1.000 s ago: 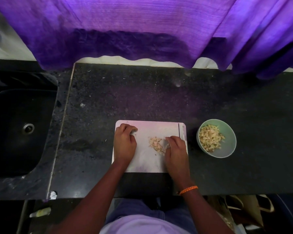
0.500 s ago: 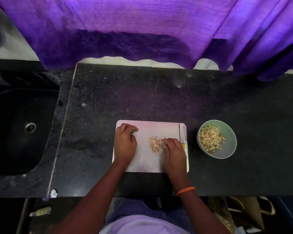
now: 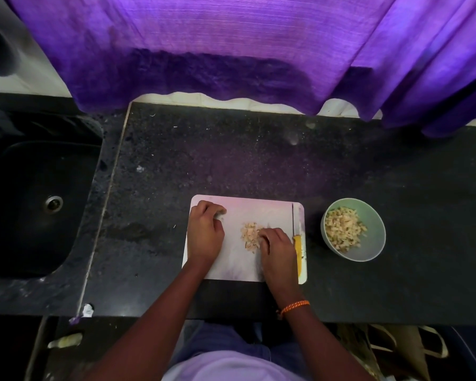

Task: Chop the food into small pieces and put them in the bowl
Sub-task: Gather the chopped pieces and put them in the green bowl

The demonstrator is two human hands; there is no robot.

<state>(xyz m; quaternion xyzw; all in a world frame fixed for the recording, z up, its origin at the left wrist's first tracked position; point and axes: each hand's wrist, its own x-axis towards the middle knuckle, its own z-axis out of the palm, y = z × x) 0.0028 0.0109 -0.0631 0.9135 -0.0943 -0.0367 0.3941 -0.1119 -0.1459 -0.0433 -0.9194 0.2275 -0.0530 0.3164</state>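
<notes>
A white cutting board (image 3: 259,210) lies on the dark counter in front of me. A small heap of pale chopped food (image 3: 250,234) sits near its middle. My right hand (image 3: 278,248) is at the heap's right side, its curled fingers closing on the pieces. My left hand (image 3: 205,235) rests on the board's left part with its fingers loosely curled and nothing in it. A yellow-handled knife (image 3: 297,243) lies along the board's right edge, blade pointing away from me. To the right stands a light green bowl (image 3: 374,232) holding more chopped pieces (image 3: 344,232).
A black sink (image 3: 33,204) is sunk into the counter at the left. A purple curtain (image 3: 231,50) hangs over the counter's back edge. The dark stone counter (image 3: 231,155) stretches behind the board and to the right of the bowl.
My right hand has drawn the scattered pieces into a tighter heap and shifted slightly left over it. The left hand, knife and bowl have stayed put.
</notes>
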